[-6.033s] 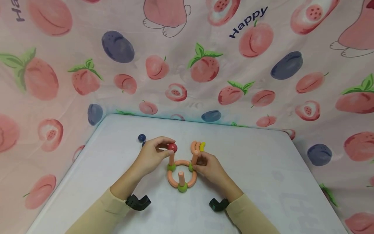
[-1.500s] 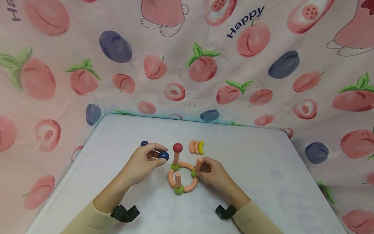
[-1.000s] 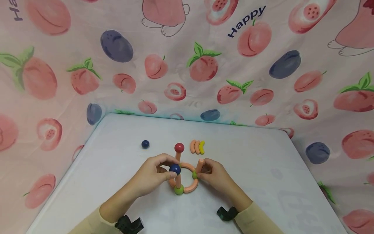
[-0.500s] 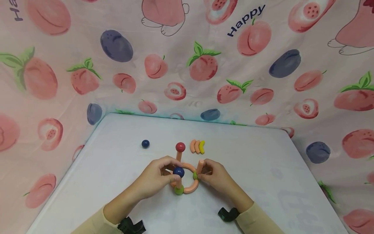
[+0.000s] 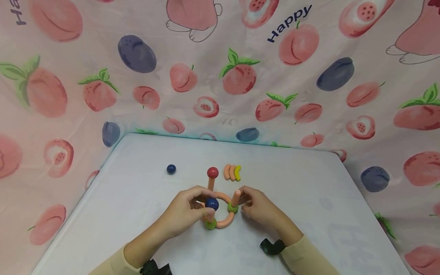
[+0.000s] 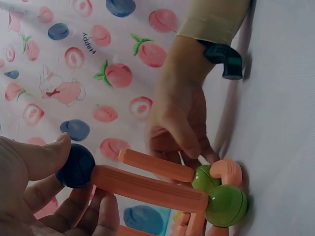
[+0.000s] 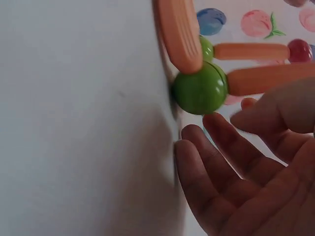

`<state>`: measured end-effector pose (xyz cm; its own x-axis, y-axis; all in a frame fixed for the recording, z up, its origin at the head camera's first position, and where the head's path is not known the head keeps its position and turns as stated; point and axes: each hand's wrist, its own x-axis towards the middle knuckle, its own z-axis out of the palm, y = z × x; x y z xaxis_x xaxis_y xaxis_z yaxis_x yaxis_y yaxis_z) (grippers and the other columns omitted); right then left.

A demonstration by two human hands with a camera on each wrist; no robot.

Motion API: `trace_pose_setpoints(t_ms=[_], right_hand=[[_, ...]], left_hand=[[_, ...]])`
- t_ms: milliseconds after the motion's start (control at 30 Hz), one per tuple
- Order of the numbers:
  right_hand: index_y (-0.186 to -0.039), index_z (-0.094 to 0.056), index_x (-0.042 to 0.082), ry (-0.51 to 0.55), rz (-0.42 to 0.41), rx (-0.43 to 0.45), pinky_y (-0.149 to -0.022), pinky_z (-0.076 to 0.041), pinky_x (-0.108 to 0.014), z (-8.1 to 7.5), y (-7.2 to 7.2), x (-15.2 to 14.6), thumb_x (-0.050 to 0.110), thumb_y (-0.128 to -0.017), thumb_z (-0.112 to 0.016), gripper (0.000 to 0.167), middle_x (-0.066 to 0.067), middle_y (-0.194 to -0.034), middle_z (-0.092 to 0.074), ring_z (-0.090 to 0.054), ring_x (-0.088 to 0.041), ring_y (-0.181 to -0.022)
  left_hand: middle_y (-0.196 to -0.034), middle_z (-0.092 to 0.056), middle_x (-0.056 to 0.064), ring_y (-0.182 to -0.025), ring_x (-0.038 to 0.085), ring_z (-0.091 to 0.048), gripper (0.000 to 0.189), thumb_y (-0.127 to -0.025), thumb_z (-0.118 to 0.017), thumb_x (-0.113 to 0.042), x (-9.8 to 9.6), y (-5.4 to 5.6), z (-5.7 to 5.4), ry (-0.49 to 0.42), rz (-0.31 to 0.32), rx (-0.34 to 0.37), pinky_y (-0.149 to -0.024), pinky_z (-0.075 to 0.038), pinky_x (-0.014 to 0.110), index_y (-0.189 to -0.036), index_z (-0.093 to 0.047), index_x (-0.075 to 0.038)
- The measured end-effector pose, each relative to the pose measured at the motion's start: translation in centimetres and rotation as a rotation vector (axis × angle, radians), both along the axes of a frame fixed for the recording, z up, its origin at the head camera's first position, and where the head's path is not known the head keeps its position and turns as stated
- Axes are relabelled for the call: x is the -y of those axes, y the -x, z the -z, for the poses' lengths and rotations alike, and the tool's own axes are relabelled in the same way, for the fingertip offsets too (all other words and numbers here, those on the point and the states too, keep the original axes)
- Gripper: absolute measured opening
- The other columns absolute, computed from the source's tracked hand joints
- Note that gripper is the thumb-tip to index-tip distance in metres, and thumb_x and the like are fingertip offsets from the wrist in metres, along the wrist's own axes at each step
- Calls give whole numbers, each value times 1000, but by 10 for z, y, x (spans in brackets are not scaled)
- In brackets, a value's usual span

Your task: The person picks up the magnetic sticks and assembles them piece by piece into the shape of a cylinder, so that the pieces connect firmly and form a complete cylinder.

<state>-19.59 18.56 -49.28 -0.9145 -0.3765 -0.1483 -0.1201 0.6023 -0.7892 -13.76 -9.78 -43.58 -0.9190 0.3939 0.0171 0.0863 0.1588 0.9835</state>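
Observation:
My left hand (image 5: 183, 212) pinches a dark blue ball (image 5: 211, 204) between thumb and fingers. In the left wrist view that ball sits at the tip of an upright orange stick (image 6: 152, 189), rooted in a green ball (image 6: 226, 205). Curved orange pieces (image 5: 225, 220) and green balls form a ring on the table. At the ring's back, another stick carries a red ball (image 5: 212, 172). My right hand (image 5: 262, 208) is beside the bare right-hand stick (image 5: 236, 198); its fingers are spread loosely, just off the green ball (image 7: 201, 88) in the right wrist view.
A second blue ball (image 5: 171, 169) lies at the back left of the white table (image 5: 309, 183). Behind the ring, two orange curved pieces (image 5: 229, 172) and a yellow one (image 5: 238, 173) lie side by side. A fruit-print cloth (image 5: 213, 57) hangs behind.
The red ball has gone onto the back stick. My left hand has since brought a blue ball from the back left to the front stick. My right hand has just let go of the right side.

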Motion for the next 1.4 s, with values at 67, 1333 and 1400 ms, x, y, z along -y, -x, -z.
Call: trace_pose_setpoints(t_ms=[67,1333,1400], right_hand=[[-118,-69,19,-5,10,3,-106,-58,-51,-4,5,-1,-10,-90,-61,41,4,-114,-75,-69,-18,-113],[-115,-80,14,92,-355,107,-99,-56,-33,-11,77,66,13,-91,-84,24,0,-109,-80,-70,-16,-106],[-113,-80,14,106,-364,102,-96,-56,-32,-10,77,65,11,-91,-85,23,0,-105,-80,-69,-17,-102]], left_hand=[[-126,-73,9,-110,25,-70,33,-93,-85,-13,-1,-1,-1,1,-8,9,-87,-62,24,-125,-74,-15],[-123,-69,4,-111,22,-70,34,-89,-89,-15,-6,-9,2,-18,-98,74,-95,-60,23,-116,-68,-16],[-122,-70,3,-111,22,-69,34,-89,-89,-16,-5,-9,2,-17,-98,71,-95,-60,23,-116,-68,-16]])
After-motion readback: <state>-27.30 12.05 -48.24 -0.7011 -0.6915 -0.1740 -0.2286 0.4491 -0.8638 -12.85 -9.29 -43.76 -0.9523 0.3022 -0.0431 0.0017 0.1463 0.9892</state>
